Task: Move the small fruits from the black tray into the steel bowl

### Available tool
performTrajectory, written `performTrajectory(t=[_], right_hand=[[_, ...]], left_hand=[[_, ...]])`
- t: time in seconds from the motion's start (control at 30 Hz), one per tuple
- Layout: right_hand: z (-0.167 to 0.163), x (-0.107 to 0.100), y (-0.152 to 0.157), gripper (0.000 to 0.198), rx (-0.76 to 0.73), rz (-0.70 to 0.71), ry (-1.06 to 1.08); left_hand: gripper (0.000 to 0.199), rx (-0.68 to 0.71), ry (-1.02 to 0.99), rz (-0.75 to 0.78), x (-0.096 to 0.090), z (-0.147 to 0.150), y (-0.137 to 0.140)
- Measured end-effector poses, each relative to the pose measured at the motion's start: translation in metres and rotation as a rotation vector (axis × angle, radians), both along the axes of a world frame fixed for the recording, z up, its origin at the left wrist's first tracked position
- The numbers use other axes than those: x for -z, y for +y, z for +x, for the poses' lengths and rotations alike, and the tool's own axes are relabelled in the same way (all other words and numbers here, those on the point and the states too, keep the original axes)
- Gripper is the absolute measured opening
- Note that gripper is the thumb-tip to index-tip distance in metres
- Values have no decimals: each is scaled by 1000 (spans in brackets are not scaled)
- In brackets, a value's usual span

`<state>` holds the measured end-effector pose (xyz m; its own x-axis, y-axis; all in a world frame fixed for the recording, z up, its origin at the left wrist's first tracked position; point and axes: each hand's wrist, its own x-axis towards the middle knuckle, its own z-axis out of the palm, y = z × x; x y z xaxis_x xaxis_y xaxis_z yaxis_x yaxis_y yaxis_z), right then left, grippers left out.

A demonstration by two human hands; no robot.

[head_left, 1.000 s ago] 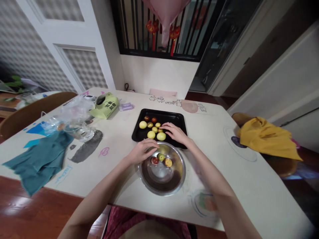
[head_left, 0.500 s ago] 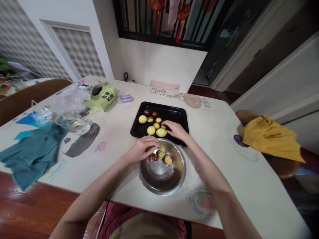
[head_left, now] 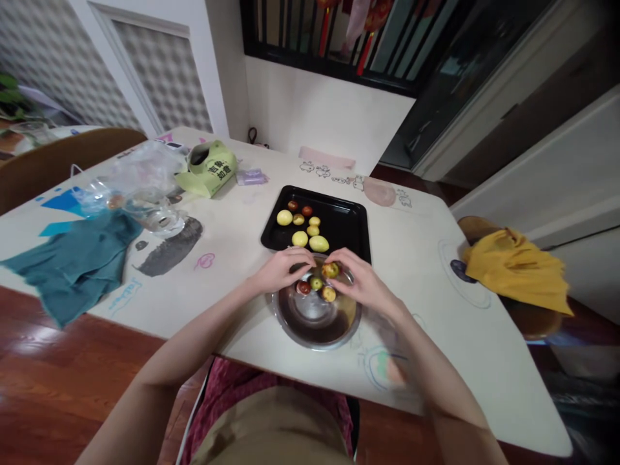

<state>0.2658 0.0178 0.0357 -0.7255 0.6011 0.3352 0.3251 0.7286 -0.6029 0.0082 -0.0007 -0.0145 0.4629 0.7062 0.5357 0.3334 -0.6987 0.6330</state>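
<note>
A shiny metal bowl (head_left: 314, 332) sits near the table's front edge, with a reddish jujube (head_left: 303, 287), a green jujube (head_left: 316, 283) and a yellow-brown jujube (head_left: 329, 294) in it. Over the bowl's far side, my right hand (head_left: 365, 284) pinches a mottled green-brown jujube (head_left: 330, 270). My left hand (head_left: 281, 270) is at the bowl's far left rim, fingers stretched out and thumb apart, holding no fruit. Just beyond stands a black tray (head_left: 341, 223) bearing three lemons, one of them a yellow lemon (head_left: 319, 243), and several jujubes.
On the left lie a teal cloth (head_left: 87, 258), a clear glass pitcher (head_left: 155, 213), crumpled plastic and a green paper package (head_left: 213, 169). A small purple packet (head_left: 252, 177) is behind the tray. A yellow cloth (head_left: 520, 268) hangs over a chair at right.
My right hand has moved from the tray back to above the bowl, carrying a jujube. My left hand stays by the bowl's rim. The camera view has shifted slightly.
</note>
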Motion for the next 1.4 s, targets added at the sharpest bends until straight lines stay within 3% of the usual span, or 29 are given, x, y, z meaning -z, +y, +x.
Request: performTrajectory(t=[0.2, 0.5, 0.73, 1.07, 1.4], right_hand=[[-18, 10, -26, 29, -190, -77, -108], [-22, 17, -34, 43, -211, -120, -224], [-30, 29, -44, 50, -218, -42, -314], [-39, 32, -55, 36, -175, 153, -458], [-40, 34, -54, 39, -189, 136, -472]], left_hand=[[22, -25, 47, 33, 2, -2, 2], [22, -132, 74, 72, 3, -6, 3], [21, -154, 73, 67, 1, -4, 2], [22, -131, 70, 73, -2, -4, 0], [23, -115, 77, 80, -3, -4, 0]])
